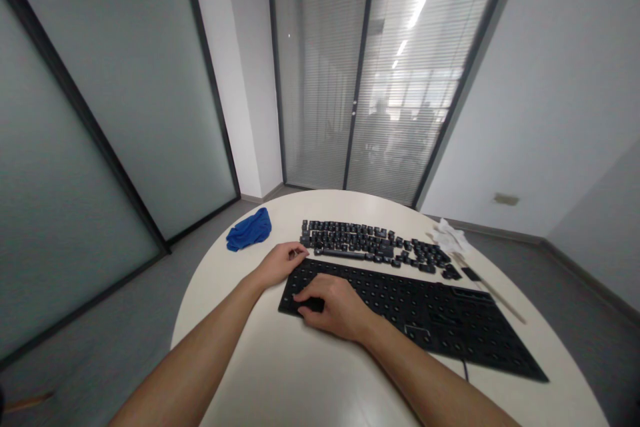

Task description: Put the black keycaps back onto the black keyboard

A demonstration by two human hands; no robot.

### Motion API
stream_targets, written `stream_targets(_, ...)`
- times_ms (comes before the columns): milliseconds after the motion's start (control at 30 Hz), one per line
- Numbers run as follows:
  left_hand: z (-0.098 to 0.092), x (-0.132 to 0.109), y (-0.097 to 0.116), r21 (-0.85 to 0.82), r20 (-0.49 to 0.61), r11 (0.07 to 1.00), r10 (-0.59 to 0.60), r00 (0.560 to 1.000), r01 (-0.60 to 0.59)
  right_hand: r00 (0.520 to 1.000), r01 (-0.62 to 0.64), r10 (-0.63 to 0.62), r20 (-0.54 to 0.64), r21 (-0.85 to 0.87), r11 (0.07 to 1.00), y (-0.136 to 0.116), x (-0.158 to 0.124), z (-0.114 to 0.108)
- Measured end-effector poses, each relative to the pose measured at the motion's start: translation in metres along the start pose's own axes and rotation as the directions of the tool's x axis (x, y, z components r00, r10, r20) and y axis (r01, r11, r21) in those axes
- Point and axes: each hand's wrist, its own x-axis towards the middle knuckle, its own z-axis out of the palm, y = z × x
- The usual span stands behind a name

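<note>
A black keyboard base (pixel 440 320) with its keycaps off lies slanted on the table, rows of small switch mounts showing. My right hand (pixel 337 307) is over its left end, thumb and forefinger bent into a pinch close to the surface. Whatever sits between those tips is too small to make out. At the base's upper left corner rests my left hand (pixel 280 263), fingers curled and thumb and forefinger nearly meeting beside the loose keycaps; what they hold, if anything, is unclear. Loose black keycaps (pixel 350 240) are laid out in keyboard order behind the base.
A blue cloth (pixel 249 229) lies crumpled at the table's left. White crumpled tissue (pixel 447 237) and a thin pale stick (pixel 500 297) are at the right. A cable (pixel 465 370) runs from the base's near edge. The round white table (pixel 240 373) has a curved edge.
</note>
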Motion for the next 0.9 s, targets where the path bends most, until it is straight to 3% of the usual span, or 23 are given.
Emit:
stream_targets(433,0.001,0.0,0.0,0.003,-0.013,1.0,0.012,1.0,-0.012,0.979,0.198,-0.183,0.088,-0.196,0.961,-0.002,0.0,-0.002)
stream_targets(900,0.0,-0.001,0.004,0.022,-0.018,1.0,0.002,1.0,-0.002,0.968,0.224,-0.183,0.173,-0.256,0.94,-0.011,0.004,-0.014)
